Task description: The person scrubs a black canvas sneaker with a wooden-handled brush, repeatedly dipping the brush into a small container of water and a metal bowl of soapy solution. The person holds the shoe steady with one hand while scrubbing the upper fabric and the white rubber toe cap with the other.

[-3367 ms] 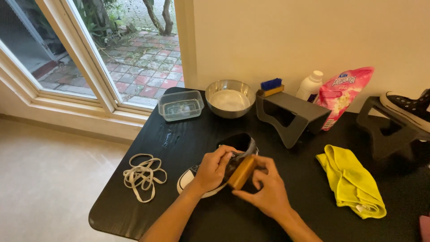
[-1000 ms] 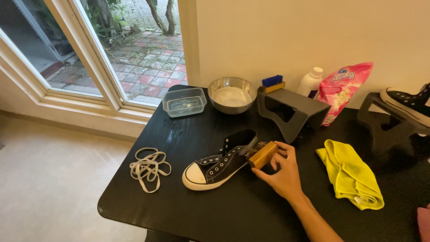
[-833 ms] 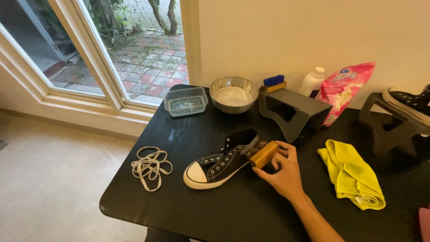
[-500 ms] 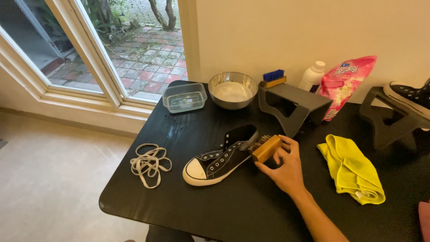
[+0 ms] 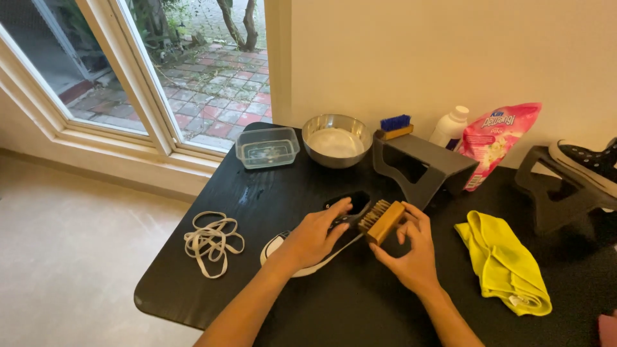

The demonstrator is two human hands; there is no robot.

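Wooden brush against a black canvas sneaker on a black table.
The right hand [image 5: 411,254] grips the wooden-backed bristle brush [image 5: 382,222], bristles at the black low-top sneaker with white toe cap [image 5: 321,241]. The left hand [image 5: 315,236] lies flat over the sneaker, pressing it onto the black table [image 5: 193,289]. White laces [image 5: 211,241] lie coiled near the left; a yellow cloth [image 5: 504,263] lies right.

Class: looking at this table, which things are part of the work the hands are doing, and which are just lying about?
In use: left hand pressing down black shoe; right hand gripping wooden brush.

Lying about: white laces, yellow cloth, metal bowl, clear plastic tub.
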